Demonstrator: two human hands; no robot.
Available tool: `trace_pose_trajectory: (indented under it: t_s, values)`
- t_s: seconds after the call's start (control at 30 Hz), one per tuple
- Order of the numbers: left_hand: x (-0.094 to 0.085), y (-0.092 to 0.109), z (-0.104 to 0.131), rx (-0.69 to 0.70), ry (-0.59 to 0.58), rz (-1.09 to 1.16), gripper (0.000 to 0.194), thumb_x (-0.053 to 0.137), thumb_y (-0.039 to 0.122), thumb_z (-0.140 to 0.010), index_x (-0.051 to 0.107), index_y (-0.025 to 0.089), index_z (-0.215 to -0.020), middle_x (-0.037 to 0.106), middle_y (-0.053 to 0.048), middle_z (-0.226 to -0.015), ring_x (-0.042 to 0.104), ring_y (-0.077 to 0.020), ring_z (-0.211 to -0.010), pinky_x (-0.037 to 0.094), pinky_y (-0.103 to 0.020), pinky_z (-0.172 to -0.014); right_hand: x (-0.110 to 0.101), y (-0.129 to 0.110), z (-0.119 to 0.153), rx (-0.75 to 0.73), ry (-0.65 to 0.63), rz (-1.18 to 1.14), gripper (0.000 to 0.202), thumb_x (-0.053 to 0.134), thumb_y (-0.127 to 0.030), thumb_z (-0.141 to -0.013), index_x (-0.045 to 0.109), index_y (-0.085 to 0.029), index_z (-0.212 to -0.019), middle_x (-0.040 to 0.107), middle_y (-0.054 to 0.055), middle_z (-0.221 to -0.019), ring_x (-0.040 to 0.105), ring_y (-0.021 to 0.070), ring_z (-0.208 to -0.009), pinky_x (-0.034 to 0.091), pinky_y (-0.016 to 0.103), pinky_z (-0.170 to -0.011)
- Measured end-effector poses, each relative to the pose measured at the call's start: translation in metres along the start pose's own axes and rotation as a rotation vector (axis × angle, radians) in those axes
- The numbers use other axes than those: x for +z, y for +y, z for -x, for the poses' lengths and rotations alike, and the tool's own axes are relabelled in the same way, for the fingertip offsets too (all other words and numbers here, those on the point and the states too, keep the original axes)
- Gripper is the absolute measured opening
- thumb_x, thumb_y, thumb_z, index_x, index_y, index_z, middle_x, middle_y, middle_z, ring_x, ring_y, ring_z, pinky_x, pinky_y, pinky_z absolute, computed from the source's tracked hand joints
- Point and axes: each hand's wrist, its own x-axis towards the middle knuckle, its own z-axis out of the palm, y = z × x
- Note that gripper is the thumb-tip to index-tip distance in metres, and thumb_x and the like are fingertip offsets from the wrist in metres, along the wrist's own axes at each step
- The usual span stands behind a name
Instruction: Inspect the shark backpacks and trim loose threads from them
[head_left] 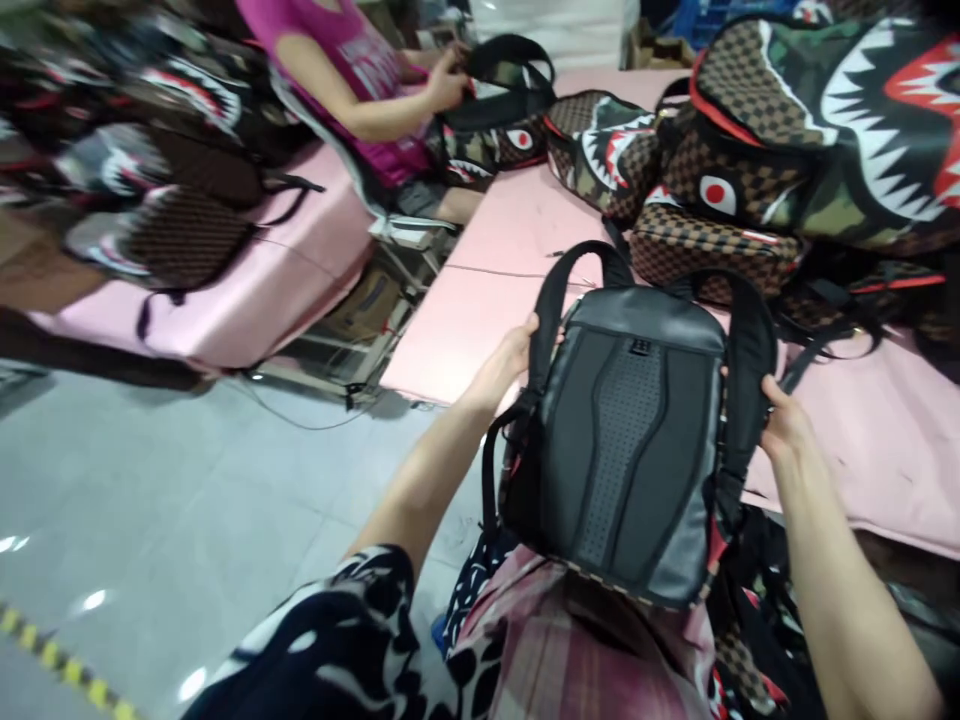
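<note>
A black backpack (pixel 626 440) is held up over my lap, its padded back panel and two shoulder straps facing me. My left hand (pixel 517 350) grips its left side by the shoulder strap, with the fingers partly hidden behind it. On the other side, my right hand (pixel 782 415) is closed on the right strap, thumb in front. The lower edge of the bag rests near the pink plaid cloth (pixel 555 640) on my lap. A checked trim shows along its bottom rim.
Beyond the backpack, a pink-covered table (pixel 465 310) carries a pile of checked and camouflage shark-face bags (pixel 727 190). A seated person in a pink shirt (pixel 360 80) handles another bag. More bags (pixel 187 220) lie on a table at left. Yellow-black tape (pixel 60 660) marks the floor.
</note>
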Motion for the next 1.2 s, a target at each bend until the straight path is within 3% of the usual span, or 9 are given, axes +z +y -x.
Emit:
trace_pose_trajectory:
  t_s: [0.2,0.33,0.5,0.6,0.7,0.77,0.9,1.0,1.2]
  values:
    - [0.0,-0.008,0.007,-0.036,-0.018,0.054,0.052,0.028,0.042,-0.095,0.062,0.004,-0.102,0.068,-0.011,-0.069,0.063,-0.0157,-0.067,0.05,-0.024,-0.061,0.009,0.005,0.004,-0.062,0.047,-0.01,0.026,0.058,-0.036,-0.073,0.069,-0.016,-0.086,0.072,0.008,-0.082,0.068,0.0232,-0.079,0.056,0.033,-0.067]
    - [-0.01,-0.019,0.031,-0.005,-0.022,-0.083,0.047,0.031,0.04,-0.093,0.063,0.006,-0.099,0.069,-0.013,-0.078,0.064,-0.0178,-0.07,0.051,-0.028,-0.066,0.014,0.009,0.034,-0.079,0.103,0.031,0.022,0.066,-0.034,-0.066,0.067,-0.016,-0.079,0.07,0.005,-0.068,0.063,0.0181,-0.057,0.051,0.027,-0.047]
    - [-0.027,-0.017,0.079,0.377,0.227,-0.48,0.031,0.054,0.032,-0.082,0.061,0.012,-0.104,0.063,-0.013,-0.111,0.054,-0.0285,-0.109,0.047,-0.037,-0.085,0.012,0.016,0.085,-0.13,0.118,0.128,0.026,0.076,-0.036,-0.058,0.063,-0.017,-0.07,0.06,-0.003,-0.052,0.045,0.0089,-0.037,0.031,0.019,-0.029]
    - [-0.005,-0.013,0.084,0.724,0.293,-0.698,0.033,0.055,0.026,-0.081,0.057,0.021,-0.114,0.052,-0.008,-0.13,0.034,-0.026,-0.129,0.032,-0.04,-0.103,0.017,0.016,0.097,-0.259,0.221,0.136,0.035,0.075,-0.039,-0.06,0.067,-0.017,-0.085,0.066,0.0,-0.067,0.057,0.0127,-0.054,0.044,0.021,-0.042]
    - [0.055,-0.015,0.055,1.037,0.01,-1.084,0.024,0.048,0.023,-0.086,0.064,0.025,-0.104,0.062,-0.006,-0.115,0.042,-0.024,-0.123,0.024,-0.044,-0.107,0.023,0.011,0.091,-0.375,0.334,0.193,0.047,0.069,-0.043,-0.065,0.065,-0.016,-0.104,0.069,0.005,-0.09,0.062,0.0185,-0.076,0.051,0.029,-0.065]
    - [0.103,-0.016,0.019,1.044,-0.211,-1.235,0.025,0.046,0.02,-0.086,0.066,0.024,-0.102,0.064,-0.007,-0.111,0.048,-0.023,-0.116,0.028,-0.043,-0.105,0.025,0.009,0.08,-0.432,0.379,0.315,0.049,0.064,-0.046,-0.069,0.064,-0.016,-0.108,0.068,0.007,-0.096,0.062,0.0205,-0.08,0.051,0.033,-0.07]
    - [0.175,-0.01,-0.059,0.999,-0.399,-1.358,0.035,0.048,0.003,-0.077,0.068,0.021,-0.099,0.066,-0.005,-0.107,0.052,-0.0196,-0.11,0.035,-0.037,-0.101,0.018,0.005,0.054,-0.562,0.512,0.621,0.046,0.057,-0.048,-0.071,0.067,-0.013,-0.099,0.066,0.011,-0.098,0.061,0.0226,-0.084,0.047,0.035,-0.076]
    - [0.198,0.0,-0.105,0.961,-0.507,-1.415,0.048,0.044,-0.005,-0.07,0.068,0.021,-0.102,0.066,-0.002,-0.11,0.055,-0.0158,-0.106,0.039,-0.03,-0.097,0.007,0.0,0.041,-0.459,0.463,0.71,0.05,0.055,-0.053,-0.071,0.067,-0.012,-0.097,0.067,0.01,-0.09,0.061,0.0217,-0.078,0.047,0.033,-0.071]
    - [0.204,0.022,-0.149,0.794,-0.707,-1.526,0.037,0.054,0.005,-0.073,0.068,0.021,-0.104,0.07,0.002,-0.1,0.064,-0.011,-0.089,0.045,-0.015,-0.081,0.0,-0.024,0.055,-0.41,0.484,0.792,0.065,0.053,-0.055,-0.075,0.046,-0.016,-0.126,0.066,0.007,-0.094,0.061,0.0206,-0.079,0.048,0.032,-0.071]
